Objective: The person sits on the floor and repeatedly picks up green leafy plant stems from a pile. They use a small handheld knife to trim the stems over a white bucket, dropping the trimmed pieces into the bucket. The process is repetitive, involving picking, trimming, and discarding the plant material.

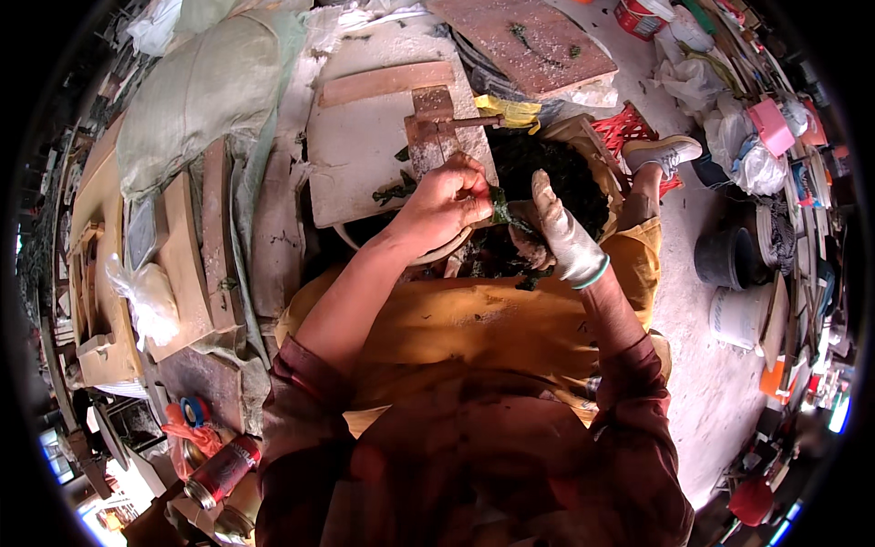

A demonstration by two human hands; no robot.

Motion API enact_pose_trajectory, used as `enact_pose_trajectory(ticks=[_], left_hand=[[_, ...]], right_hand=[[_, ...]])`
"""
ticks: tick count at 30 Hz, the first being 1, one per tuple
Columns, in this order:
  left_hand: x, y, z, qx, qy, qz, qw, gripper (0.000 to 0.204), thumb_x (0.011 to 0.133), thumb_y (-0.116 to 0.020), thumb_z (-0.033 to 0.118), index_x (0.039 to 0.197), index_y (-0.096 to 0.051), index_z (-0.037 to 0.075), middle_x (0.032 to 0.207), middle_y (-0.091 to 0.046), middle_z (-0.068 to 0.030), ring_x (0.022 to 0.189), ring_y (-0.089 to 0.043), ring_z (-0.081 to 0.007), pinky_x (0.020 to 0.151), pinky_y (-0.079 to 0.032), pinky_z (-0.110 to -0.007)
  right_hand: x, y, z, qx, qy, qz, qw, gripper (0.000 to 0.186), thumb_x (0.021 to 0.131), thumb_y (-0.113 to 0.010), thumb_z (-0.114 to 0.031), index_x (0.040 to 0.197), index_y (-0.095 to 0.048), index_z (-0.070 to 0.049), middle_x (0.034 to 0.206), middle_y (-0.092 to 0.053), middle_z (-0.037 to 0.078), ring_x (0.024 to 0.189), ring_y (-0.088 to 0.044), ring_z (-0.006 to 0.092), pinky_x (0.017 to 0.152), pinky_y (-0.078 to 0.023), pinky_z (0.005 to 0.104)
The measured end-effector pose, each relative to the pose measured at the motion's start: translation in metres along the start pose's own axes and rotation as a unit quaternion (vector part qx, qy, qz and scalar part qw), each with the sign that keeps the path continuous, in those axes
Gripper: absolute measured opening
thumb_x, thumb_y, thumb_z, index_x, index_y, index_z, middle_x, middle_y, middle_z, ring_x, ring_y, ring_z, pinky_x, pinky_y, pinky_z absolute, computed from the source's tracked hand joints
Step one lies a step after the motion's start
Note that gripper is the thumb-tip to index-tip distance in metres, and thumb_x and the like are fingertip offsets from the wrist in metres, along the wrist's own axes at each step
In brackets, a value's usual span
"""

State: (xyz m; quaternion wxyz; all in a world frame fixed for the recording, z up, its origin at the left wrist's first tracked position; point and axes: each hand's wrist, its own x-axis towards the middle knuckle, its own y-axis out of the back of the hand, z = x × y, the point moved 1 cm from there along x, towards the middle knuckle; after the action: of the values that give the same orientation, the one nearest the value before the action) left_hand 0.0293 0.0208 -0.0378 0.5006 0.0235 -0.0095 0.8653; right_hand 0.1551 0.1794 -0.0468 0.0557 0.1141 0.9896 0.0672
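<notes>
Over a tub of dark, wet-looking leafy strands [570, 173], my bare left hand [447, 205] is closed in a pinch. A short dark green leafy strand [499, 206] sticks out from its fingertips toward the right. My right hand [565, 232] wears a whitish, soiled glove with a teal cuff. Its fingers stretch upward, apart from the left hand, beside the strand's far end. A brownish shape below that hand is too unclear to name. Beyond my left hand, a pale board [355, 146] bears a wooden block [430, 137] with a thin reddish-brown rod across it.
A reddish board [529, 46] with green scraps lies at the far side. Sacking [200, 109] and wooden planks [219, 246] fill the left. A red can [223, 471] lies lower left. To the right are a black bucket [725, 258], a white bucket [736, 317] and another person's shoe [661, 153].
</notes>
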Motion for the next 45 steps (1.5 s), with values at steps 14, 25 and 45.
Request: enact_pose_trajectory(ticks=[14,25,45], left_hand=[[0.003,-0.004,0.018,0.034,-0.072,0.064,0.995,0.009,0.081,-0.068,0.000,0.083,-0.059,0.001,0.098,-0.050,0.0030,0.087,-0.051,-0.0052,0.077,-0.045,-0.023],[0.002,-0.010,0.023,0.133,-0.136,0.074,0.979,0.020,0.076,-0.074,0.002,0.089,-0.059,0.000,0.102,-0.053,-0.0044,0.087,-0.055,-0.0129,0.080,-0.045,-0.026],[-0.001,-0.005,0.021,0.014,0.108,0.040,0.993,0.023,0.080,-0.076,0.019,0.085,-0.058,0.006,0.077,-0.052,0.0039,0.069,-0.047,-0.0073,0.066,-0.042,-0.023]], right_hand=[[-0.014,-0.012,-0.051,0.041,-0.124,0.000,0.991,0.043,0.094,-0.055,-0.038,0.066,-0.057,-0.006,0.050,-0.044,-0.003,0.043,-0.037,0.0054,0.040,-0.029,0.0242],[-0.011,0.000,-0.041,0.047,-0.055,0.034,0.997,0.039,0.096,-0.050,-0.037,0.073,-0.055,-0.007,0.054,-0.046,-0.003,0.044,-0.040,0.0056,0.041,-0.030,0.0236],[-0.010,0.005,-0.022,0.053,0.031,-0.027,0.998,0.061,0.092,-0.047,-0.059,0.108,-0.063,-0.002,0.061,-0.050,-0.003,0.054,-0.040,0.0051,0.047,-0.033,0.0223]])
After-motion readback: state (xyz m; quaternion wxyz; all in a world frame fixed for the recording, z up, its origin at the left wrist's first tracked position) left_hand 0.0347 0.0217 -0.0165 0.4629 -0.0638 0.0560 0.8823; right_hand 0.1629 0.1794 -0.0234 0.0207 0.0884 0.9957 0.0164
